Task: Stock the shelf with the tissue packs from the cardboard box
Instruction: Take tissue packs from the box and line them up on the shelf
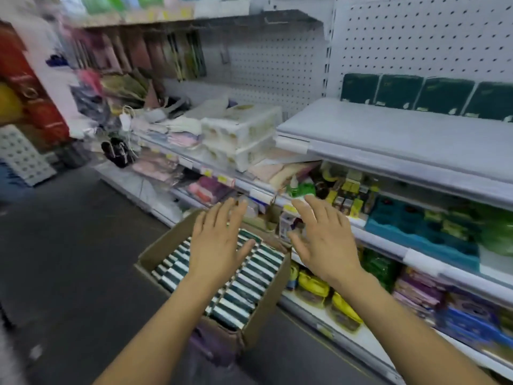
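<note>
An open cardboard box (163, 243) stands on the floor beside the shelving, filled with rows of dark green tissue packs (244, 290). Above the box hover both of my hands, fingers spread and holding nothing: my left hand (219, 245) over its middle, my right hand (324, 240) over its right edge. Several dark green tissue packs (424, 94) stand upright in a row at the back of the white upper shelf (388, 134) on the right, whose front part is bare.
Lower shelves on the right hold teal, purple, blue and yellow packaged goods (422, 240). White tissue bundles (241, 129) and folded cloths lie on the shelf to the left. Pegboard backs the shelving. The dark aisle floor (69, 259) stretches left of the box.
</note>
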`<state>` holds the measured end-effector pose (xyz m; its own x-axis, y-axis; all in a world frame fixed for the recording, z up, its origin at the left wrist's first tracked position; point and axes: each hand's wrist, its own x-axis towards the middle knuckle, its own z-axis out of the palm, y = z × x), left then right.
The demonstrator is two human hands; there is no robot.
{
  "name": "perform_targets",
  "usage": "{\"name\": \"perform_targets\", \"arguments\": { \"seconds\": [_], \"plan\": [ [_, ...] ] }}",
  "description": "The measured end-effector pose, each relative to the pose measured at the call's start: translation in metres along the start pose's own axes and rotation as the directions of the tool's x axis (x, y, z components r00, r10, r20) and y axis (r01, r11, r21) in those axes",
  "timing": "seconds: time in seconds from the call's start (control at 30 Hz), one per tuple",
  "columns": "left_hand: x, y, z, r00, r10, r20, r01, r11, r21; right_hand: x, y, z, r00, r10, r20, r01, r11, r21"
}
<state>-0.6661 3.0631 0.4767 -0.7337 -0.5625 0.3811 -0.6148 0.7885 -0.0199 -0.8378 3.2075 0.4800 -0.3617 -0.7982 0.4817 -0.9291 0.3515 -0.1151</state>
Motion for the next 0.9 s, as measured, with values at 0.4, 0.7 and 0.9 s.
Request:
{"name": "perform_targets", "arguments": {
  "seconds": [0.4, 0.7, 0.9],
  "plan": [
    [-0.009, -0.144, 0.094, 0.921, -0.283, 0.268, 0.299, 0.954, -0.019, 0.078, -0.058, 0.142, 0.959, -0.106, 0.264, 0.085, 0.992, 0.089],
    [0.026, -0.221, 0.19, 0.764, -0.357, 0.537, 0.441, 0.897, -0.031, 0.139, -0.083, 0.263, 0.815, -0.111, 0.569, 0.045, 0.991, 0.128],
    [0.06, -0.261, 0.261, 0.731, -0.235, 0.64, 0.418, 0.896, -0.149, 0.158, -0.102, 0.347, 0.75, -0.028, 0.661, -0.053, 0.993, 0.101]
  ]
}}
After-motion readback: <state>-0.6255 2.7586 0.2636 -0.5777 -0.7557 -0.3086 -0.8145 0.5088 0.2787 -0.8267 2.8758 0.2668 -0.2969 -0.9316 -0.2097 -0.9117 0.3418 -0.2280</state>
